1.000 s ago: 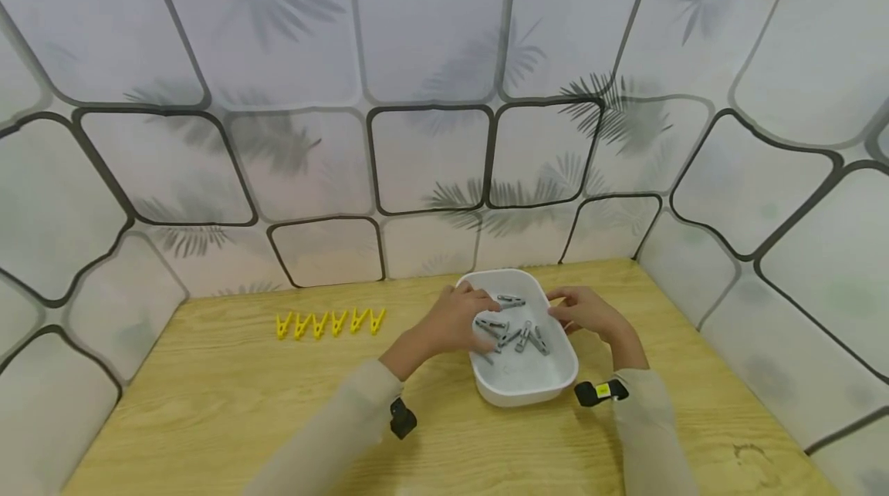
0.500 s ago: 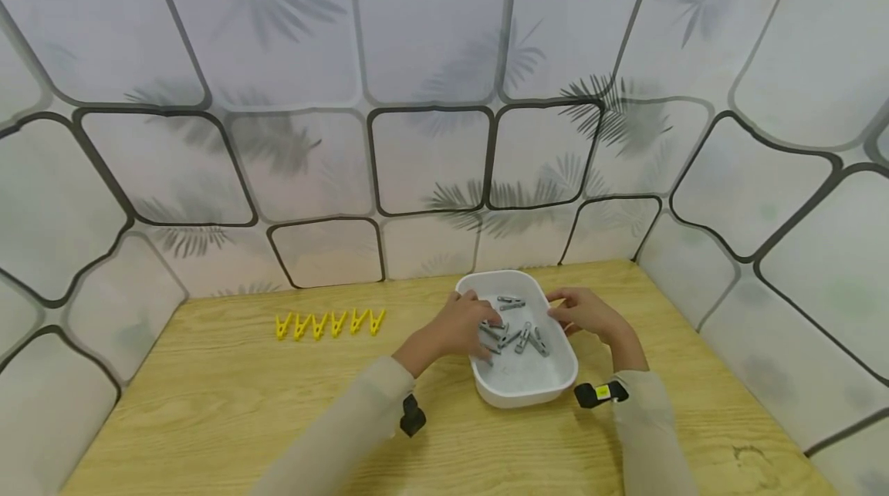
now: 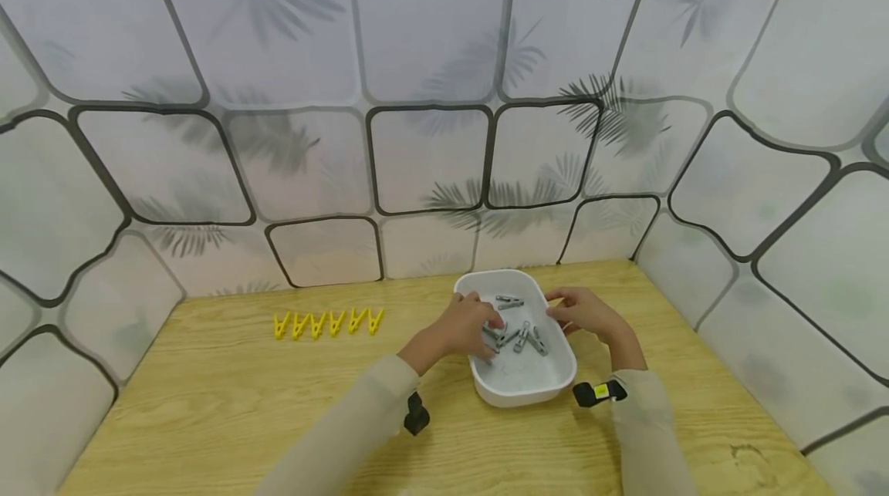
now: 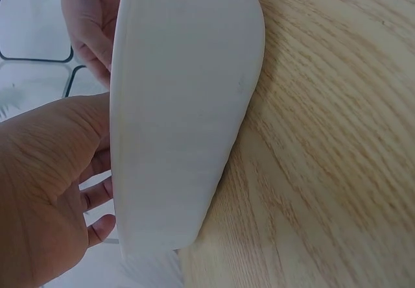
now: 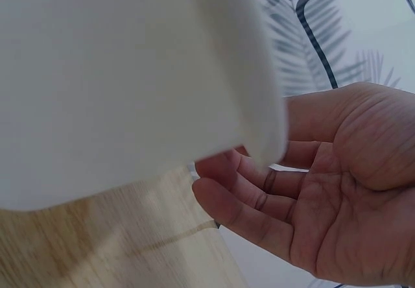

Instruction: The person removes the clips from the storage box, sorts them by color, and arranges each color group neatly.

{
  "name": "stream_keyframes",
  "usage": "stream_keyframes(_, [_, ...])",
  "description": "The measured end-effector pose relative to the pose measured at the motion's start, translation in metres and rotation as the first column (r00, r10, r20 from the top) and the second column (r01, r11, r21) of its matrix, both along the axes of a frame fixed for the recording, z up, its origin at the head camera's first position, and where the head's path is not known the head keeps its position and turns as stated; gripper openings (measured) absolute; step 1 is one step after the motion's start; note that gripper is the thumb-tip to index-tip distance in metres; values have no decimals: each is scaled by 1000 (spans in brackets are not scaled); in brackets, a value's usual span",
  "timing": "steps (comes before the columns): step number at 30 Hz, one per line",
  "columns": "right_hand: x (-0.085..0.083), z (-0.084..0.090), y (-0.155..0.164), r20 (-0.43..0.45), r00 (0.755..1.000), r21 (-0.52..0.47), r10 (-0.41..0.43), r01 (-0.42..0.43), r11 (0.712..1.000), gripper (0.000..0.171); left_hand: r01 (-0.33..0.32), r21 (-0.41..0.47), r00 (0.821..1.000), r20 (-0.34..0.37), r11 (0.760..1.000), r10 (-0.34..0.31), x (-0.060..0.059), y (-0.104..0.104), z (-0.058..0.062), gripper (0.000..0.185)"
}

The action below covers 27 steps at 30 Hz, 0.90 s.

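Watching L hand (image 3: pixel 464 324): fingers curled among grey pegs (image 3: pixel 519 337) in white tub (image 3: pixel 524 392); whether one's gripped, I can't tell.
R hand (image 3: pixel 586 312): fingers relaxed on tub rim, holding nothing.
Risk: L pulls sideways, tub slides on surface (image 3: pixel 208 403); pegs tangle, spill.

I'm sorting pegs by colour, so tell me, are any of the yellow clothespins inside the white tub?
No, the yellow clothespins lie in a row on the wooden table, left of the white tub, which holds only grey clothespins.

White tub (image 3: pixel 517 392); grey pegs (image 3: pixel 521 335); 6 yellow pegs (image 3: pixel 328 322); pale wood-grain table (image 3: pixel 208 419)
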State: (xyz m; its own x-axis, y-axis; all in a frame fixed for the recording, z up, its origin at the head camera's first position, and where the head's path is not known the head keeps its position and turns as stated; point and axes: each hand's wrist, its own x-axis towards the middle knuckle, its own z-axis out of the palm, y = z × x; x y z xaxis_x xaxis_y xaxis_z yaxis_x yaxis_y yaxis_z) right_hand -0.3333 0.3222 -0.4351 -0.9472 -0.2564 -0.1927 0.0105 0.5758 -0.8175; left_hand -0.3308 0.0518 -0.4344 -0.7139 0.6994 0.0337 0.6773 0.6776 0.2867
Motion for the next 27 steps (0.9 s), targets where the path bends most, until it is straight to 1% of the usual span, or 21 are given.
stream_keyframes(5, [-1, 1, 0, -1, 1000, 6, -1, 1, 1000, 46, -15, 1, 1000, -4, 1000, 15, -2, 0, 3, 44])
stream_keyframes(9, [-2, 0, 0, -1, 1000, 9, -3, 3, 1000, 46, -19, -2, 999, -26, 1000, 19, -9, 0, 0, 44])
stream_keyframes(11, [-2, 0, 0, -1, 1000, 8, -1, 1, 1000, 46, -28, -16, 999, -37, 999, 28, -13, 0, -4, 44])
stream_keyframes(16, [0, 0, 0, 1, 1000, 3, 5, -5, 1000, 46, -69, -63, 997, -32, 996, 67, -21, 3, -9, 43])
stream_keyframes(22, [1, 1, 0, -4, 1000, 1, 1, -1, 1000, 46, -103, -100, 995, -19, 990, 102, -27, 7, -7, 42])
stream_keyframes(27, [1, 2, -1, 0, 1000, -2, 1, -1, 1000, 46, -113, -130, 994, -11, 985, 112, -32, 8, -8, 39])
